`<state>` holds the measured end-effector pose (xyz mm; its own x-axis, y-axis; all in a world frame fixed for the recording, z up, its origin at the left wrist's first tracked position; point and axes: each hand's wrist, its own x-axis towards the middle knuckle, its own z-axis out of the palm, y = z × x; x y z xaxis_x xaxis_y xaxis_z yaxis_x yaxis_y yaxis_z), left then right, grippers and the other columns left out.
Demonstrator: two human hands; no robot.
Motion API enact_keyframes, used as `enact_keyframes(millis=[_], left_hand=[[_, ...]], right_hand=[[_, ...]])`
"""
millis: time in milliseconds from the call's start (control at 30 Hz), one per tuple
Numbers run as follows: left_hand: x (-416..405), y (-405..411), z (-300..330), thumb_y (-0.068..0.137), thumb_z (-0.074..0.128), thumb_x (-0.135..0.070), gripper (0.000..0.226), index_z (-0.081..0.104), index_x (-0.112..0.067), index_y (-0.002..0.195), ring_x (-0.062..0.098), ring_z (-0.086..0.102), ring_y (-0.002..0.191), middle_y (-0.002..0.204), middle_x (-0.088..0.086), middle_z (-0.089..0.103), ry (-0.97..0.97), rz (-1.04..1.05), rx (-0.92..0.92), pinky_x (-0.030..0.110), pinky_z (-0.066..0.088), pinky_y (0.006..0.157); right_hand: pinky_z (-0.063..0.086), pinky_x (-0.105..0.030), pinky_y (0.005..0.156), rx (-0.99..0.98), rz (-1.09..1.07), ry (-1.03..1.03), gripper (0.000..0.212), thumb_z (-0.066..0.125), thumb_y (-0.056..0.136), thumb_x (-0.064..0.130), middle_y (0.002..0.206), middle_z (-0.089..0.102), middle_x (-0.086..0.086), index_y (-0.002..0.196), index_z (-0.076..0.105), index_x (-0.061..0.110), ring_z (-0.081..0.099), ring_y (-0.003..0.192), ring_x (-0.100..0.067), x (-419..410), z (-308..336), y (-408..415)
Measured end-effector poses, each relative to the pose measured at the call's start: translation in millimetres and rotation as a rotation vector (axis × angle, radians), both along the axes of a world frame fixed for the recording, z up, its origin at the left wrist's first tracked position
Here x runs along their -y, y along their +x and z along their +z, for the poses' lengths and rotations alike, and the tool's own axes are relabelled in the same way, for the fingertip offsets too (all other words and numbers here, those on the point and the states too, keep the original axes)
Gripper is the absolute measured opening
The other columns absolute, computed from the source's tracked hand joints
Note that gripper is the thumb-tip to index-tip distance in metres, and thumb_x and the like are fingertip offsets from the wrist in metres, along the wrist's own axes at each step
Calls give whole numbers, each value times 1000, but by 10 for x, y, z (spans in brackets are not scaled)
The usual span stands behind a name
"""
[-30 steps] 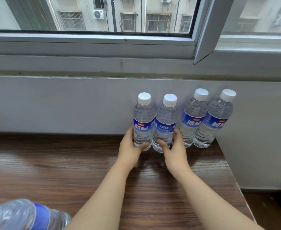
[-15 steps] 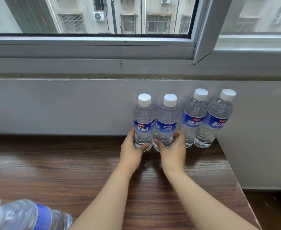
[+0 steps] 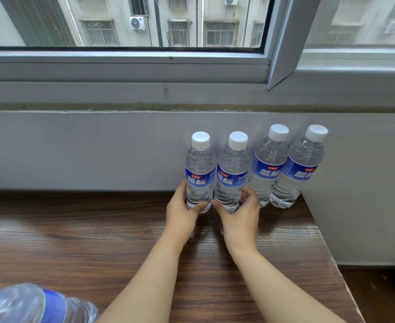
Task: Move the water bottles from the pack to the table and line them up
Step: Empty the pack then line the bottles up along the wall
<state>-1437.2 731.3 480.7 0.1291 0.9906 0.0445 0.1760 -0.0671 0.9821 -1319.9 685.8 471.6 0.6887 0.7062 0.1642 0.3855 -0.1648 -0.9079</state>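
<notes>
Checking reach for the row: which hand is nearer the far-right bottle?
Right. The right hand grips the second bottle, two places left of the far-right bottle; the left hand grips the leftmost bottle, farther away.

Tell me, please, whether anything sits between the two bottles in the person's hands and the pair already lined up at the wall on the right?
Nothing visible does. The right hand grips its bottle directly beside the standing pair, only its fingers in the gap.

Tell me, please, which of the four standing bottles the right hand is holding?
The second bottle from the left: the right hand grips its base, while the two to its right stand untouched.
</notes>
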Motion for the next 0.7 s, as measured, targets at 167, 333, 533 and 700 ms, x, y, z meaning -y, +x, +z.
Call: enact_keyframes(millis=[167, 333, 533, 700], left_hand=[[-7, -8, 3, 72, 76, 2, 70, 50, -28, 129, -18, 54, 101, 111, -24, 60, -8, 4, -4, 5, 40, 89], [10, 22, 19, 72, 77, 0, 69, 51, -24, 131, -1, 55, 109, 113, -18, 60, 0, 33, -15, 18, 40, 94], [37, 78, 10, 70, 78, 0, 65, 53, -35, 119, -21, 56, 96, 104, -28, 61, 11, 86, 16, 23, 46, 94], [32, 109, 7, 69, 79, 0, 67, 55, -29, 123, -28, 52, 91, 100, -32, 59, 5, 108, 32, 21, 45, 91]], right_hand=[[35, -16, 80, 14, 8, -30, 57, 78, 76, 18, 120, 60, -4, 123, 47, 11, 57, 111, -19, -12, -4, 71], [38, -22, 81, 37, 36, -35, 55, 67, 86, 12, 126, 62, -7, 134, 42, 9, 58, 116, -25, 7, -42, 69], [43, -35, 103, 12, -26, 56, 71, 80, 72, 28, 130, 54, -4, 132, 46, 13, 51, 122, -20, -1, -63, -46], [48, -43, 95, -27, -142, 52, 60, 82, 69, 20, 120, 57, 0, 120, 51, 16, 56, 114, -21, -81, -33, -69]])
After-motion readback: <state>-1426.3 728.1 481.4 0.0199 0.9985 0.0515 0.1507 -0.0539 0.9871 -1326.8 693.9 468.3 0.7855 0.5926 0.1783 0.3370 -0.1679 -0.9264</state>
